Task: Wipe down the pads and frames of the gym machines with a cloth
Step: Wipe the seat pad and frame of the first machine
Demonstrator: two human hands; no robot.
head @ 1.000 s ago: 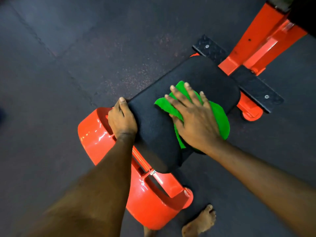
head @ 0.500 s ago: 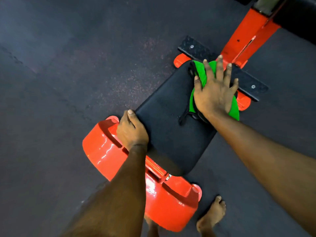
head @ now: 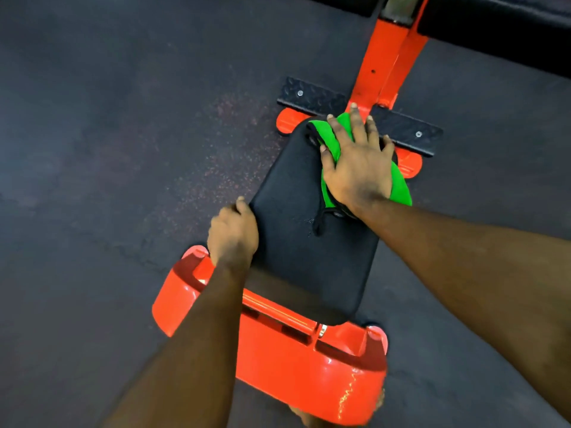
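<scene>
Your right hand is pressing the green cloth flat on the far end of the black pad, fingers straight and slightly spread, tips reaching over the edge near the orange upright; your left hand is gripping the pad's left edge, fingers curled round it, just beside the orange base.

A dark rubber floor, flecked red near the centre, fills the frame. An orange machine frame stands on it, running from bottom centre to the upper right. Its black cross plate sits low at upper centre.
</scene>
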